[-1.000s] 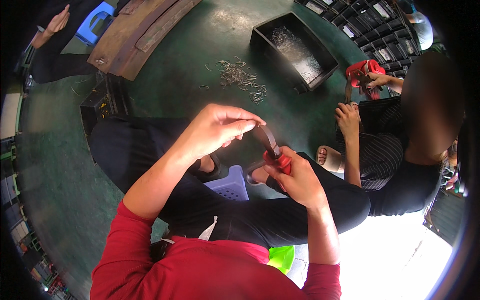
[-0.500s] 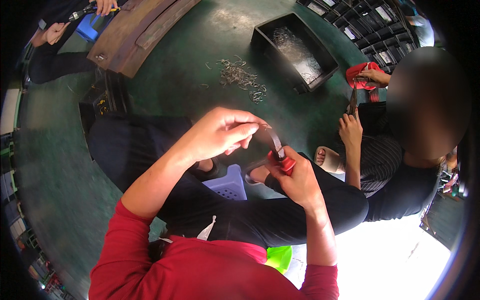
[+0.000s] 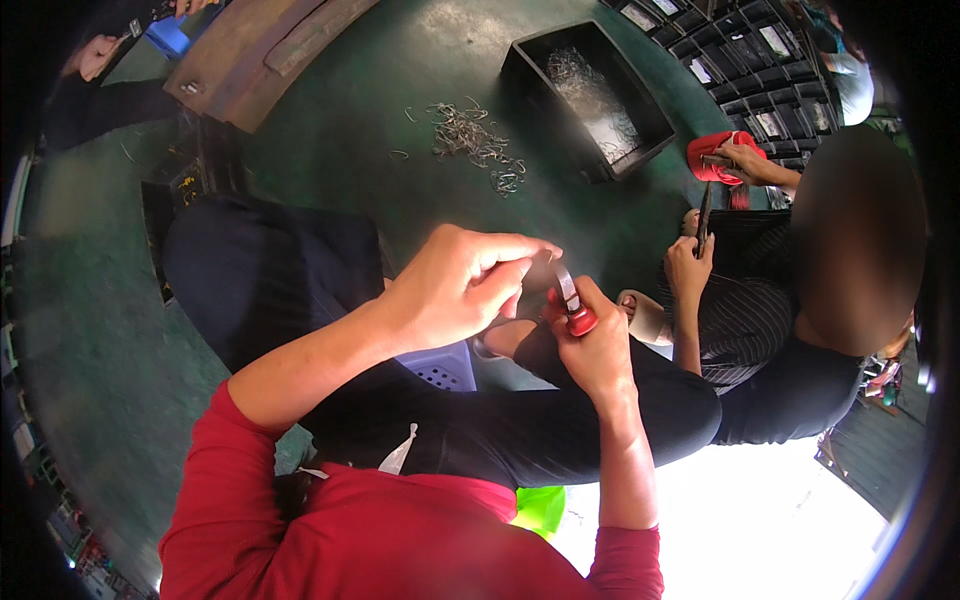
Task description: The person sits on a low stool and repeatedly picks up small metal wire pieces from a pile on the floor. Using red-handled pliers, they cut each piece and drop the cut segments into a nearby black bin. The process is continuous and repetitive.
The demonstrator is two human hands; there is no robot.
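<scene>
My right hand (image 3: pixel 597 352) is wrapped round the red grips of a pair of pliers (image 3: pixel 568 292), whose metal jaws point up and toward my left hand. My left hand (image 3: pixel 450 290) is closed in a pinch, with the index finger stretched to the tip of the jaws. Whatever sits between those fingertips is too small and blurred to name. Both hands are above my dark-trousered legs. On the green floor beyond lies a loose pile of bent metal hooks (image 3: pixel 468 138).
A black crate (image 3: pixel 517 85) with more metal pieces stands beyond the pile. At right, a co-worker holds a dark tool (image 3: pixel 705 215) beside a red bucket (image 3: pixel 708 160). A wooden bench (image 3: pixel 245 65) is at far left, another person's hands behind it. Under my legs is a pale purple stool (image 3: pixel 440 368).
My head view has shifted a little. The pliers have turned more upright in my right hand, and my left fingers have moved slightly right, staying close to the jaws. The co-worker's tool has shifted slightly.
</scene>
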